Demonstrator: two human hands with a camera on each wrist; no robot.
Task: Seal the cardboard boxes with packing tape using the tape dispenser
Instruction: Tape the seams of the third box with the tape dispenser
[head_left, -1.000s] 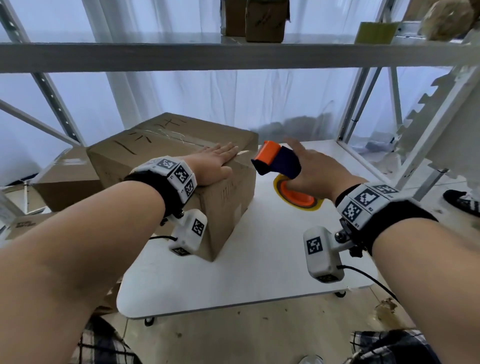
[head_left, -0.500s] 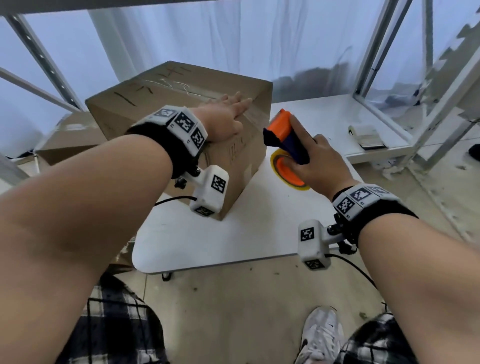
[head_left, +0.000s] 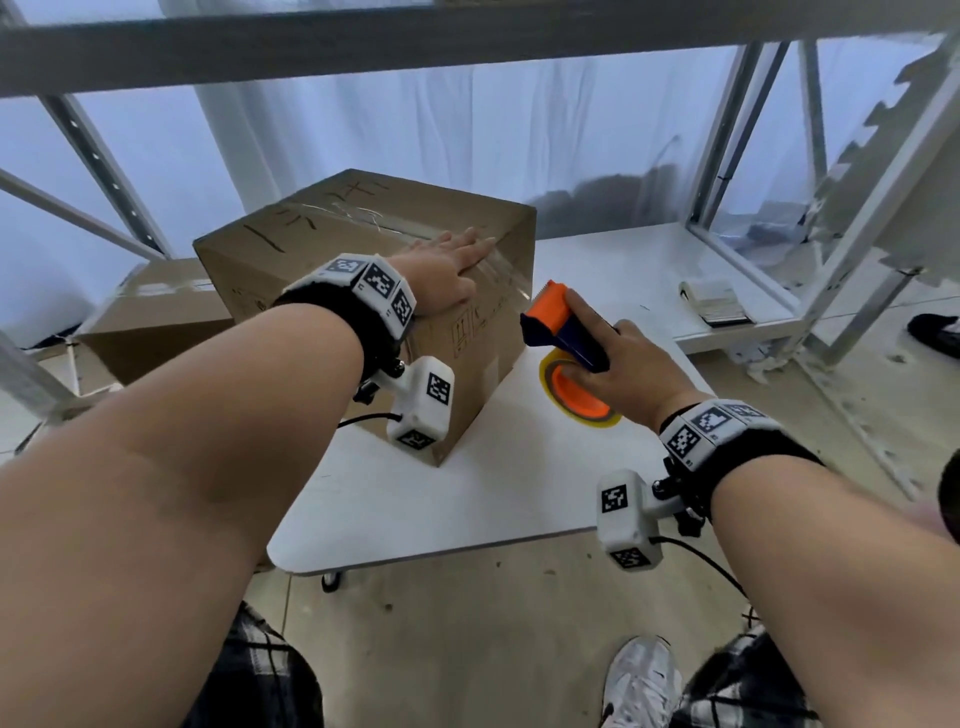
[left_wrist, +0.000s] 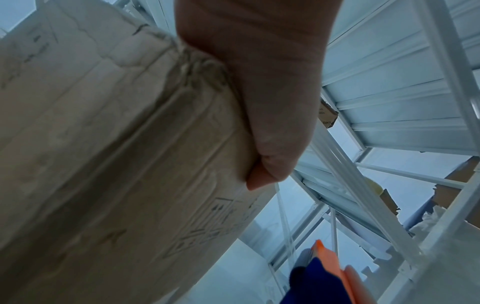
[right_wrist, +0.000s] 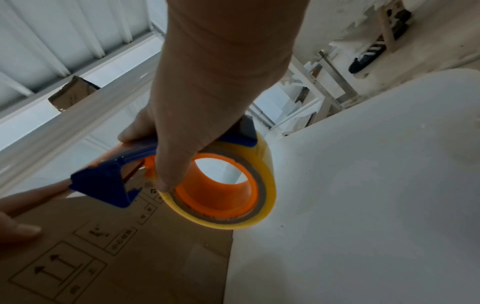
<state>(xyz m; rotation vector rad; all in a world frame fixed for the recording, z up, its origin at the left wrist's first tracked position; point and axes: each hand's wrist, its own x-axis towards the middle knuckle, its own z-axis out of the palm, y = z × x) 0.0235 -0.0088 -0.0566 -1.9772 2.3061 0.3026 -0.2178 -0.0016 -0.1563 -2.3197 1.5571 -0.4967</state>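
A brown cardboard box (head_left: 332, 244) stands on the white table (head_left: 467, 499), with clear tape along its top seam and down its right side. My left hand (head_left: 447, 270) lies flat on the box's top near the right edge, fingers straight, thumb over the side (left_wrist: 262, 176). My right hand (head_left: 608, 358) grips the orange and blue tape dispenser (head_left: 561, 327) just right of the box, off its side face. Its yellowish tape roll (right_wrist: 223, 189) with an orange core hangs below the hand, beside the box's printed side (right_wrist: 103, 246).
A second cardboard box (head_left: 150, 317) sits lower at the left behind the first. White metal shelving (head_left: 753, 156) frames the table, with a beam overhead. A small paper pad (head_left: 714, 301) lies on the low shelf at right. My shoe (head_left: 644, 680) is on the floor.
The dispenser has drawn slightly down and away from the box's right edge. My left hand stays flat on the box top. The head view has shifted.
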